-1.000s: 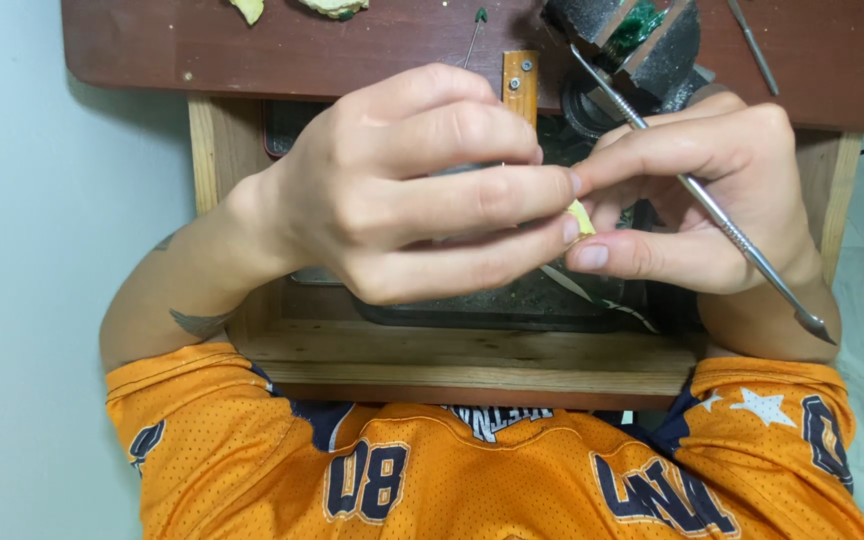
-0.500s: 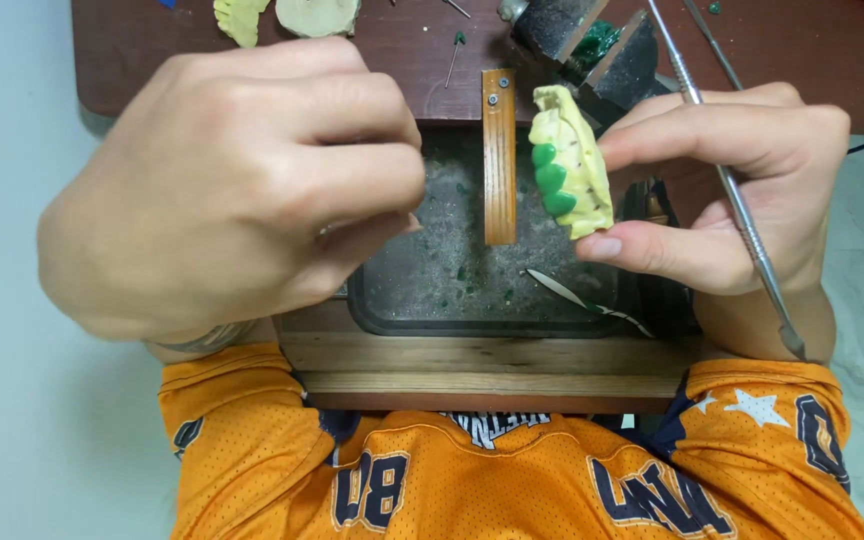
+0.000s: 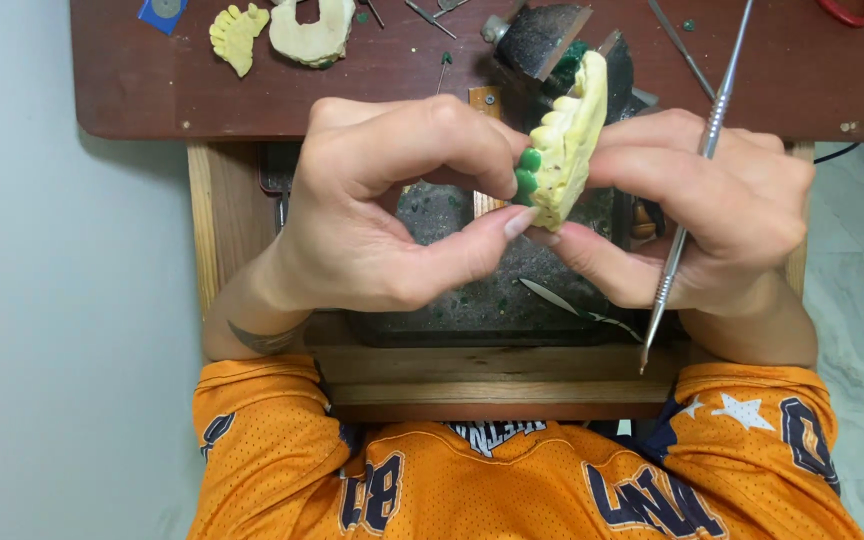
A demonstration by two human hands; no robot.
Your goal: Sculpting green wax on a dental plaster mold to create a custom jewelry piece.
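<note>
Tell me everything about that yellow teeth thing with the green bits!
The dental cast is a pale yellow model of a row of teeth, matte and chalky like plaster. Glossy green teeth, waxy-looking, sit along its left edge. It is held on edge, nearly upright, above the dark tray below the workbench. The right hand pinches it from the right; the left hand touches the green part with fingertip and thumb.

A pale yellow plaster model of teeth (image 3: 570,140) stands on edge above the open drawer, tilted, with green wax teeth (image 3: 526,172) on its left side. A thin metal tool (image 3: 697,170) slants steeply just right of it, point toward the near side.
</note>
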